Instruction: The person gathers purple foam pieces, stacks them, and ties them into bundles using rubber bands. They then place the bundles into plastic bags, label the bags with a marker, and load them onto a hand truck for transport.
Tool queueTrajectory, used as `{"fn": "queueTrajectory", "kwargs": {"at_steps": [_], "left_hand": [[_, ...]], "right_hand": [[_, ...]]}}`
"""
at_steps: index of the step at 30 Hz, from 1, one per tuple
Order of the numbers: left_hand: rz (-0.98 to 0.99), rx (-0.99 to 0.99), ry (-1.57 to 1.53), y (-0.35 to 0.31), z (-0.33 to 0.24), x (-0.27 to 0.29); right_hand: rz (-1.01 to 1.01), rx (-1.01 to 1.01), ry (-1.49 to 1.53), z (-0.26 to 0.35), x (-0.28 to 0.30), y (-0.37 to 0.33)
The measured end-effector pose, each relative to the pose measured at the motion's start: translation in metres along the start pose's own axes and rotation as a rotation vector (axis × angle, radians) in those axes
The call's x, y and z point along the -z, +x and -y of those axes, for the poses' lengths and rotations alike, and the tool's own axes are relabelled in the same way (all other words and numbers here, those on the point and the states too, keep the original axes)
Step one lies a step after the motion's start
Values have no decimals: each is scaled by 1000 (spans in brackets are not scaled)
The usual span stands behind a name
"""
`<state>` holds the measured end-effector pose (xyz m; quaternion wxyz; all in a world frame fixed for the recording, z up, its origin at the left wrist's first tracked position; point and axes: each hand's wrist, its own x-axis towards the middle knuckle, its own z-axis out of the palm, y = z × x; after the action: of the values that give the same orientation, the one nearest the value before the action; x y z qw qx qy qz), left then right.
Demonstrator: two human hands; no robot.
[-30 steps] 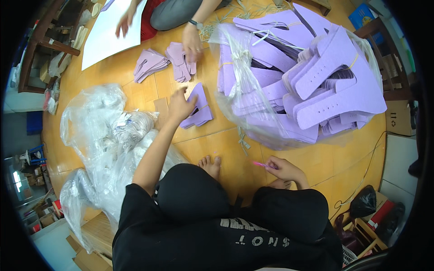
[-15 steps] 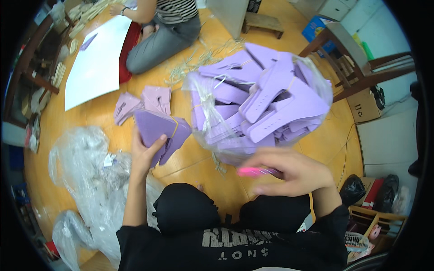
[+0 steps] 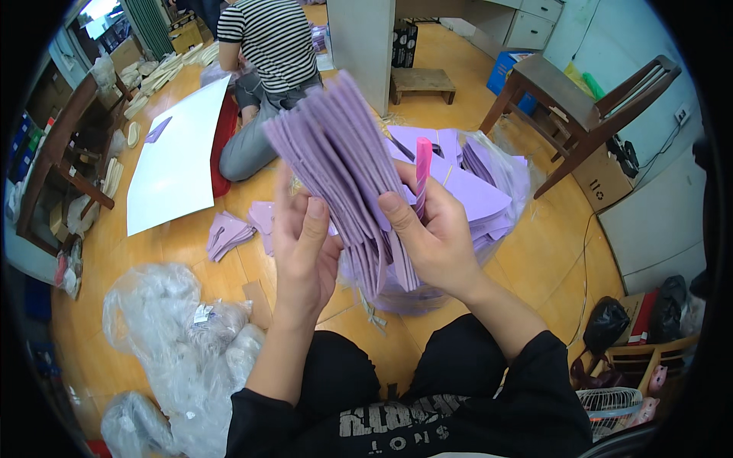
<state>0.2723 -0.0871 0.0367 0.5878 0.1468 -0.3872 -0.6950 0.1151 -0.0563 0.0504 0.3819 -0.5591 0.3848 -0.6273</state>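
I hold a thick stack of purple, felt-like cut-out pieces (image 3: 336,168) upright on edge before me, slightly blurred. My left hand (image 3: 305,248) supports its lower left side, thumb up and fingers partly behind it. My right hand (image 3: 439,237) grips its right side with the thumb in front. A pink striped pen-like stick (image 3: 422,172) also stands up out of my right hand, between thumb and fingers. Just behind, a clear plastic bag (image 3: 513,156) holds many more purple pieces (image 3: 473,191), some bundled with rubber bands.
Two small piles of purple pieces (image 3: 227,235) lie on the wooden floor at left. Crumpled clear plastic bags (image 3: 164,320) lie nearer. Beyond are a white board (image 3: 172,179) and a seated person in a striped shirt (image 3: 267,46). A wooden chair (image 3: 561,91) stands at right.
The stack has moved right and up and been turned edge-on. My right hand has come up from above my knee to grip it, keeping the pink stick. My view has tilted up.
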Motion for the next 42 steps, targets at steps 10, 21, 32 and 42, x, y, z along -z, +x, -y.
{"fn": "queueTrajectory", "kwargs": {"at_steps": [10, 21, 32, 42], "left_hand": [[45, 36, 411, 2, 16, 14], [-100, -58, 385, -1, 12, 3], [-86, -37, 383, -3, 6, 9], [-105, -33, 359, -3, 2, 7]], "right_hand": [[106, 112, -511, 10, 17, -2], [119, 144, -369, 4, 19, 1], [181, -57, -155, 5, 21, 0], [106, 49, -461, 9, 18, 1]]}}
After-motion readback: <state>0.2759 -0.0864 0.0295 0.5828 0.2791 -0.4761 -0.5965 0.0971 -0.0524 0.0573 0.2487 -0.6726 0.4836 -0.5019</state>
